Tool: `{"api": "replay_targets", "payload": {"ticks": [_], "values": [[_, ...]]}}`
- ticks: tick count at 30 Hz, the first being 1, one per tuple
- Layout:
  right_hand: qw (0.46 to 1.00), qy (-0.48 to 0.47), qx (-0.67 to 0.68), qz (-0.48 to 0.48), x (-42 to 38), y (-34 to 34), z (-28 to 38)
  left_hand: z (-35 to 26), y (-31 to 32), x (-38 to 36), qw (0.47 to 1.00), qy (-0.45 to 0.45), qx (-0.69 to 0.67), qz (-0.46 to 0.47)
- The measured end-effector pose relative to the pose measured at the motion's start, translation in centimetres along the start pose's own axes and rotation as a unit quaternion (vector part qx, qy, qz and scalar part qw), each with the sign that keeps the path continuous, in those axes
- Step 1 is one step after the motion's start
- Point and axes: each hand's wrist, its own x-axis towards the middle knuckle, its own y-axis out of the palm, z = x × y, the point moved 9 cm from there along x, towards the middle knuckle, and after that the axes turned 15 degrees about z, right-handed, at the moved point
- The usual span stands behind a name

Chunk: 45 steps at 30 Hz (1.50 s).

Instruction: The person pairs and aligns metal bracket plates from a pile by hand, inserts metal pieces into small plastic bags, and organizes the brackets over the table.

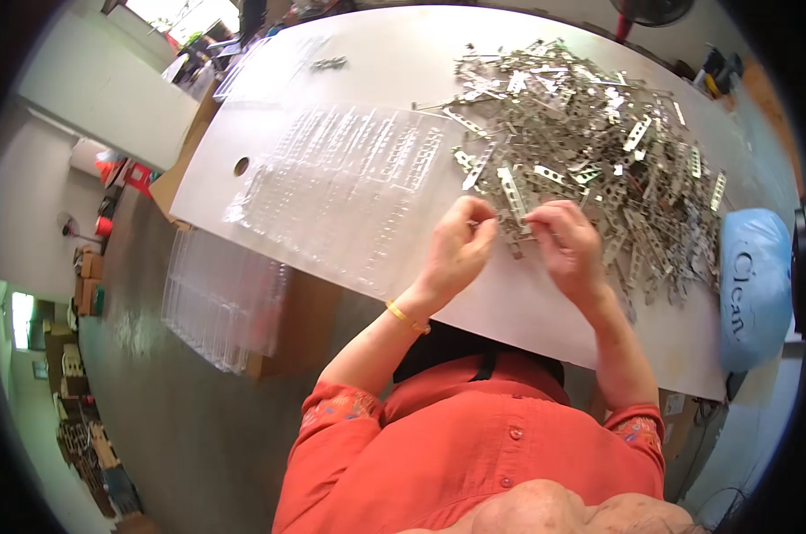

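Note:
My left hand (463,247) is closed in a pinch at the near left edge of a big pile of metal strips (612,133). Whatever lies between its fingertips is too small to make out. My right hand (567,247) is also pinched, its fingertips at the lower end of a slim metal strip with holes (510,191), which it seems to grip. To the left of my hands, a clear plastic tray (332,205) with rows of moulded slots lies flat on the white table (385,49).
A few small metal pieces (330,62) lie at the table's far left. A blue bag marked "Clean" (755,285) hangs by the right edge. Stacked clear trays (220,298) and a cardboard box (300,325) stand below the left edge. The tabletop has a round hole (242,165).

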Motion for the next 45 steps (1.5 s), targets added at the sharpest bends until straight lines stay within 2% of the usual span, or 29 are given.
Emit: {"api": "replay_targets", "payload": {"ticks": [1,3,5,8,11,15,19,23,31,35,40,45], "values": [[0.999,0.012,0.031,-0.011,0.0,-0.9,-0.2,-0.5,0.9,1.0,1.000,-0.006,-0.017,0.024],[0.996,0.014,0.081,-0.029,-0.2,-2.6,-0.4,-0.4,3.1,3.0,0.984,-0.032,-0.147,0.097],[0.998,-0.008,0.032,-0.054,-0.5,-3.9,0.0,-1.5,5.2,4.5,0.962,-0.044,-0.215,0.164],[0.998,-0.002,0.034,-0.060,-1.3,-4.4,-0.8,-2.9,7.3,6.4,0.929,0.006,-0.290,0.228],[0.995,-0.029,-0.011,-0.090,-1.7,-4.8,-1.0,-2.5,8.4,7.5,0.903,0.003,-0.333,0.273],[0.996,-0.048,-0.053,-0.052,-2.2,-4.6,-1.0,-1.3,8.4,7.8,0.888,-0.015,-0.380,0.257],[0.995,-0.074,-0.057,-0.035,-2.3,-3.5,-0.7,-0.2,8.6,7.4,0.850,-0.021,-0.440,0.288],[0.994,-0.085,-0.060,-0.030,-2.5,-3.0,-0.2,0.3,8.0,7.1,0.880,-0.053,-0.410,0.235],[0.992,-0.106,-0.051,-0.049,-2.8,-3.1,0.2,0.7,8.5,6.8,0.852,-0.073,-0.426,0.295],[0.990,-0.120,-0.029,-0.062,-3.1,-3.2,0.3,0.9,8.6,6.8,0.857,-0.056,-0.426,0.287],[0.988,-0.137,-0.025,-0.074,-3.3,-3.1,0.4,0.7,9.0,6.6,0.820,-0.051,-0.484,0.303],[0.988,-0.139,-0.008,-0.073,-3.5,-2.8,0.2,0.7,8.9,6.6,0.812,-0.041,-0.491,0.311]]}}
